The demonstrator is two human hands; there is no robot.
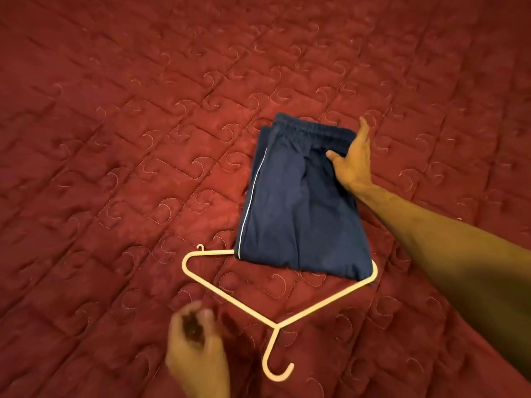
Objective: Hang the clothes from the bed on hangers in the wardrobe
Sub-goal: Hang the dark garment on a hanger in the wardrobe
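Bed: the red quilted bedspread (115,139) fills the whole view, stitched with swirls, and everything lies flat on it.
Hanger: the cream plastic hanger (230,300) lies flat, with its hook (275,369) pointing back toward you. Its straight bar is on the far side.
In the way: the near folded end of the trousers (301,214) covers most of that bar, so only the left stretch and the right corner show. I can't tell if the cloth wraps round the bar or just lies on top of it.
Right hand: your right hand (353,165) is out at the far right corner of the trousers, by the waistband (313,127). The fingers (364,130) are straight and released, running up along the right edge. The thumb tip rests on the cloth, and nothing is pinched.
Left hand: your left hand (195,349) is low in the view, left of the hook and clear of the hanger. It's blurred, with the fingers curled in. I can't tell whether they're clenched or just loose, and I see nothing in them.
Trousers: they sit mid-bed, just beyond the hanger.
Look: navy, folded into a neat oblong, with a gathered elastic waistband at the far end. A thin white piping line (253,193) runs down the left side.
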